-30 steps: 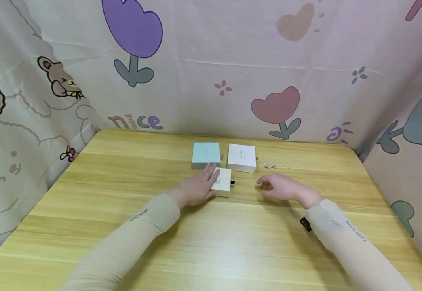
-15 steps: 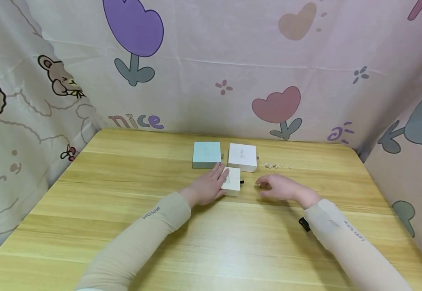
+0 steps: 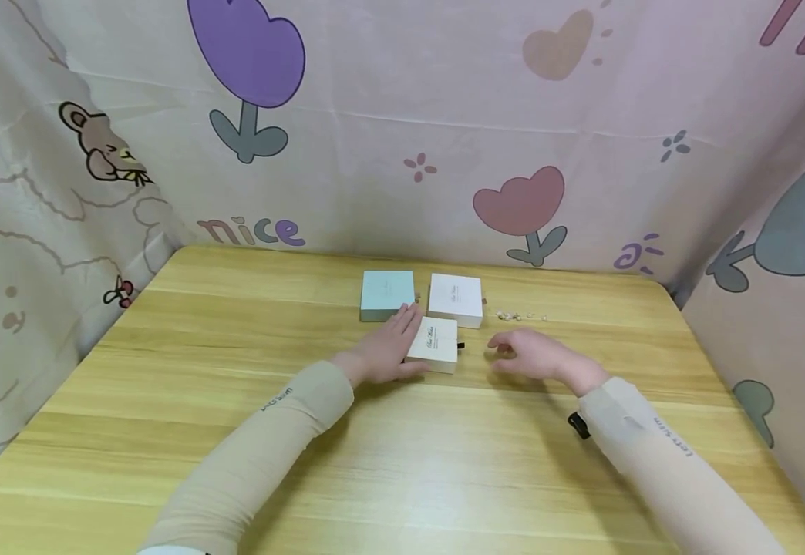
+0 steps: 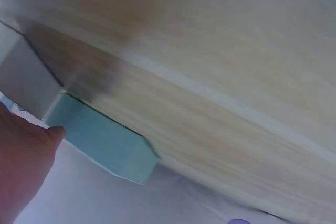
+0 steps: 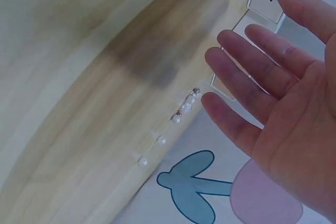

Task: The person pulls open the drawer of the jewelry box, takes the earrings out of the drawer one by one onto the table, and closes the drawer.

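Note:
A small cream box (image 3: 439, 341) with printed lettering and a black pull tab lies mid-table. My left hand (image 3: 380, 351) rests against its left side, fingers extended, thumb along the front edge. Behind it stand a teal box (image 3: 387, 288) and a white box (image 3: 456, 297). In the left wrist view, the teal box (image 4: 107, 137) shows beyond the fingers. To the right of the cream box, my right hand (image 3: 533, 355) hovers with relaxed fingers. Nothing is in that palm (image 5: 286, 108) in the right wrist view. Several tiny pearl-like pieces (image 3: 510, 316) lie behind it.
A wooden table (image 3: 389, 462) carries everything, backed by a printed curtain (image 3: 361, 154) along its far edge and sides. A black object (image 3: 579, 425) shows beneath the right wrist.
My left hand has pushed the cream box rightward, in front of the white one. Its fingers have then drawn back left, uncovering more lettering. The right hand has stayed nearly still.

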